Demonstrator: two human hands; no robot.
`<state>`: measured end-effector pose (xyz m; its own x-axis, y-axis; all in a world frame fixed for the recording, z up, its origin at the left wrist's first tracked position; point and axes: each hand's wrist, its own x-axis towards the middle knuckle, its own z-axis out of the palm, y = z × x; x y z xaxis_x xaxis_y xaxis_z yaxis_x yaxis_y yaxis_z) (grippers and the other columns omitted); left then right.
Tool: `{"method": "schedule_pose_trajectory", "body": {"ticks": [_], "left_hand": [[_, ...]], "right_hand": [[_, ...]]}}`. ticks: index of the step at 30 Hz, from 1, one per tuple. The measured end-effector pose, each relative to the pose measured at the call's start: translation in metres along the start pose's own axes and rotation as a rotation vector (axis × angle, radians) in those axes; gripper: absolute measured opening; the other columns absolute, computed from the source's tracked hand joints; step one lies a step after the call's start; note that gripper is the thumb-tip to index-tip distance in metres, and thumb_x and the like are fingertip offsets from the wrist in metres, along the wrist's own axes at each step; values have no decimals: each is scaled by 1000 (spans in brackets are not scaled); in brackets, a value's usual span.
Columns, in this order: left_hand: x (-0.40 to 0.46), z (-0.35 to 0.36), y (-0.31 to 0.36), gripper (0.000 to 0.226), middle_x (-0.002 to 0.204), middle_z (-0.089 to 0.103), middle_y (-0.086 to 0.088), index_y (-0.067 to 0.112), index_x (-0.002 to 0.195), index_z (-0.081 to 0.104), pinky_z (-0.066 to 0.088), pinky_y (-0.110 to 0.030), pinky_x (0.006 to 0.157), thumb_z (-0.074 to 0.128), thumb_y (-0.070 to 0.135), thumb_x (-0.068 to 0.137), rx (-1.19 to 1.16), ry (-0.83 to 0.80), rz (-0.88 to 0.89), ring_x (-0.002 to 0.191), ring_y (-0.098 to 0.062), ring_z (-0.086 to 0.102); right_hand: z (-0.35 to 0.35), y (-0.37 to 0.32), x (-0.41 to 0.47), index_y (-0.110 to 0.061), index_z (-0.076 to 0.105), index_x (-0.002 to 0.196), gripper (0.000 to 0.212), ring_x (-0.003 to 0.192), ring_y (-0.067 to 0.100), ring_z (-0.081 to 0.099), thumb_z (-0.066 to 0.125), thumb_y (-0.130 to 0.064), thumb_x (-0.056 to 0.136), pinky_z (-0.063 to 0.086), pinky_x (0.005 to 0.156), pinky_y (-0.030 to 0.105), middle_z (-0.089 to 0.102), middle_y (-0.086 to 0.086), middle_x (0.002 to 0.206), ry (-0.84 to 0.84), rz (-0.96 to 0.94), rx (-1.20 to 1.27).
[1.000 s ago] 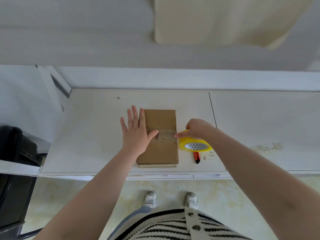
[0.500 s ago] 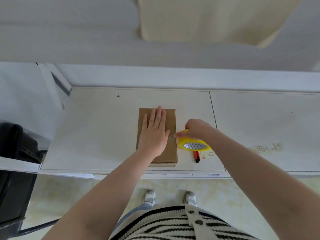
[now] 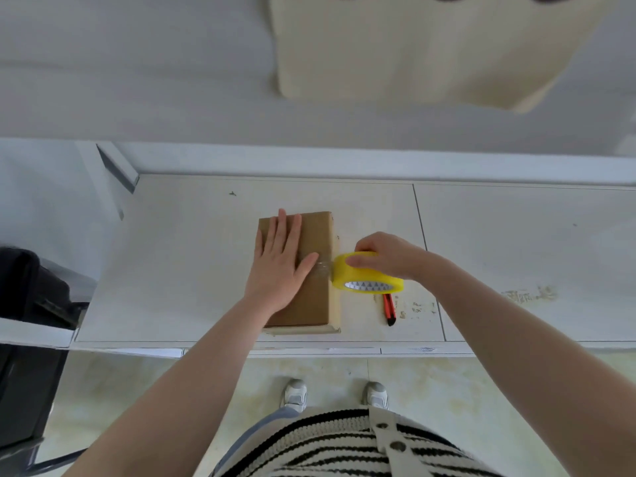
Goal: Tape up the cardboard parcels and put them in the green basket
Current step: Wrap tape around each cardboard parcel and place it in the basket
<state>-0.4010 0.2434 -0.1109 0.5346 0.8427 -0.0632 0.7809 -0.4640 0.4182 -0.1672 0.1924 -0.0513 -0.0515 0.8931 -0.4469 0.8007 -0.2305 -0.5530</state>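
A brown cardboard parcel [image 3: 315, 297] lies flat on the white table [image 3: 179, 256], near its front edge. My left hand [image 3: 280, 261] rests flat on the parcel's top with straight fingers, the thumb beside a strip of clear tape [image 3: 321, 266] that crosses the top. My right hand [image 3: 387, 254] grips a yellow tape roll [image 3: 366, 278] held at the parcel's right edge, a little above the table. The tape runs from the roll onto the parcel. No green basket is in view.
A red and black box cutter [image 3: 389, 308] lies on the table just below the tape roll. A black object [image 3: 31, 294] stands at the left, beside the table. A wall ledge runs along the table's far side. My shoes show on the floor below.
My left hand slid from the parcel's left side onto its top, then pressed flat by the tape. My right hand lifted the tape roll and tipped it against the parcel's right edge.
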Motion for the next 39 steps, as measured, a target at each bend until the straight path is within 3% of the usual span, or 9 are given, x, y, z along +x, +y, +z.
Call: {"method": "schedule_pose_trajectory", "body": {"ticks": [7,12,15,21,23,26,29,33,39], "left_hand": [[-1,-33,-23,108,162,-26,9,32,155,-15,-13,-52,119,24,92,74,-361,-164,-224,149,-14,-23],[-1,-41,-10,125,161,-30,7,34,153,-21,-4,-63,116,42,85,58,-425,-218,-344,149,-20,-24],[-3,-43,-13,125,161,-29,7,34,153,-20,-2,-63,117,47,82,59,-458,-212,-338,150,-20,-22],[-7,-45,-21,130,161,-27,10,37,154,-17,-7,-62,117,61,85,62,-564,-205,-320,149,-17,-22],[-9,-47,-29,125,162,-23,13,41,154,-12,-9,-60,117,60,79,60,-662,-199,-339,149,-17,-23],[-14,-47,-36,116,166,0,11,44,156,2,15,-51,121,71,63,64,-984,-168,-383,152,-18,9],[-17,-33,-21,94,152,45,2,32,157,21,48,-37,102,72,35,78,-1331,-141,-364,125,-13,57],[-11,-24,-7,69,147,50,4,29,157,20,50,-32,99,55,20,99,-1369,-176,-326,122,-11,59],[-8,-34,-17,85,156,38,4,37,157,-2,39,-39,109,55,42,94,-1342,-381,-333,134,-15,47]], "right_hand": [[-8,-63,6,-10,61,72,54,62,16,49,56,-62,86,39,61,32,53,2,68,95,-92,-51],[-12,-78,3,-5,57,72,47,60,16,42,52,-45,96,34,60,32,44,2,65,25,-98,-15],[-21,-77,-2,1,64,86,39,68,16,47,53,-35,98,36,64,31,51,4,73,-72,-124,62],[-22,-62,-5,-12,44,58,67,51,18,42,48,-75,81,32,52,27,42,0,54,70,49,-403],[-21,-51,-9,-12,46,61,64,55,19,43,51,-73,82,30,54,28,42,1,59,48,64,-324],[-21,-45,-14,-11,56,66,58,58,17,46,54,-65,86,34,56,28,47,0,62,66,15,-98],[-26,-48,-14,-20,61,64,52,59,14,53,53,-67,83,38,54,26,55,-2,63,173,15,-116],[-36,-51,-15,-22,59,61,50,58,13,54,54,-67,82,35,52,25,57,-2,65,178,71,-249],[-27,-64,-9,-21,47,53,54,53,13,46,56,-65,82,28,50,26,46,-4,54,219,76,-286]]}}
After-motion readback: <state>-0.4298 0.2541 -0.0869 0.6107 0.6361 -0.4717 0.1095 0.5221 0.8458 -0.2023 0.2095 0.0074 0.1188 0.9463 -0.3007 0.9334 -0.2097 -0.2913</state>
